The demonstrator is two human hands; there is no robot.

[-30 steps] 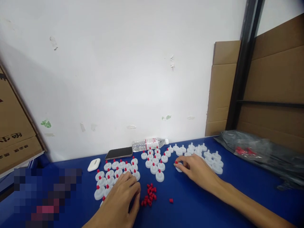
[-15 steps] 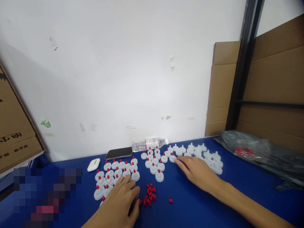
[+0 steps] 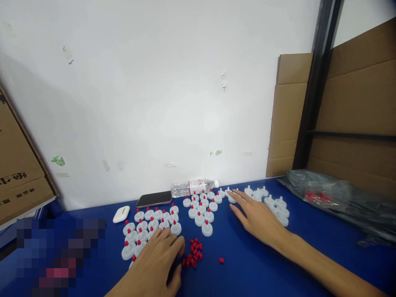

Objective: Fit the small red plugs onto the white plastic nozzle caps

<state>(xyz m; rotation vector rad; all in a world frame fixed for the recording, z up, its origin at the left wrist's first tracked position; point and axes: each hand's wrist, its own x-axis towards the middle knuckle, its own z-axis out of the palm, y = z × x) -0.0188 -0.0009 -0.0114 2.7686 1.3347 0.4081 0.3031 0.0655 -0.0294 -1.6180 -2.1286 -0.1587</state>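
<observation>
My left hand [image 3: 159, 255] rests low on the blue table, fingers bent and the thumb apart from the index finger; I see nothing held in it. Beside its fingertips lies a loose pile of small red caps [image 3: 194, 252]. White nozzle lids topped with red caps [image 3: 128, 250] stand in rows behind and left of this hand. Further right is a second group of red-capped lids [image 3: 207, 229]. My right hand [image 3: 258, 216] is open, fingers stretched over white lids with bare nozzles [image 3: 248, 191]. Its fingertips reach the nearest of these; whether they touch is unclear.
A single red cap [image 3: 221, 260] lies apart from the pile. Along the wall are a phone [image 3: 154, 199], a white case [image 3: 121, 214] and a water bottle [image 3: 181, 189] on its side. Grey plastic with a clear bag of red pieces [image 3: 318, 196] lies at right.
My right hand has moved up and its fingers have spread towards the bare lids. The capped lid by its thumb no longer shows there. My left index finger and thumb have parted slightly.
</observation>
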